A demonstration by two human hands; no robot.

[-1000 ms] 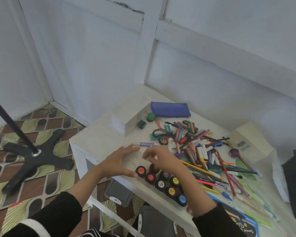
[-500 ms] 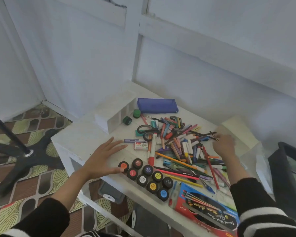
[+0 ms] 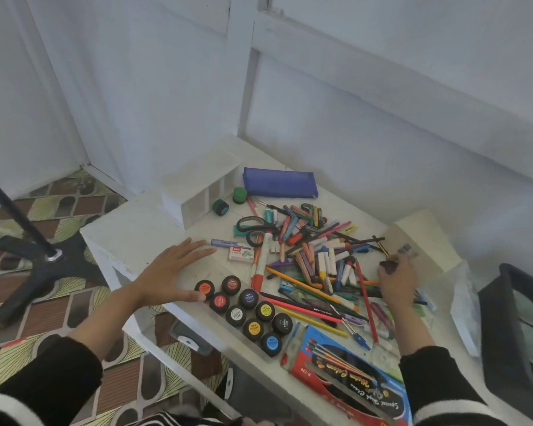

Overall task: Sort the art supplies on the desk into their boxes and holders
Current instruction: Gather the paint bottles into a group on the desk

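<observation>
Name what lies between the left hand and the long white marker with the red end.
Head view: a purple pen and a small white box lie between the left hand and the marker.

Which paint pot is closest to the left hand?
The orange-lidded pot, at the left end of the cluster, right by the left hand's thumb.

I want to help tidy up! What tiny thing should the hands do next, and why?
Probably lift the small dark thing straight up out of the heap of pens. The right hand seems to have its fingers curled round it, at the heap's edge beside the cream box. The left hand lies flat on the desk, holding nothing.
</observation>
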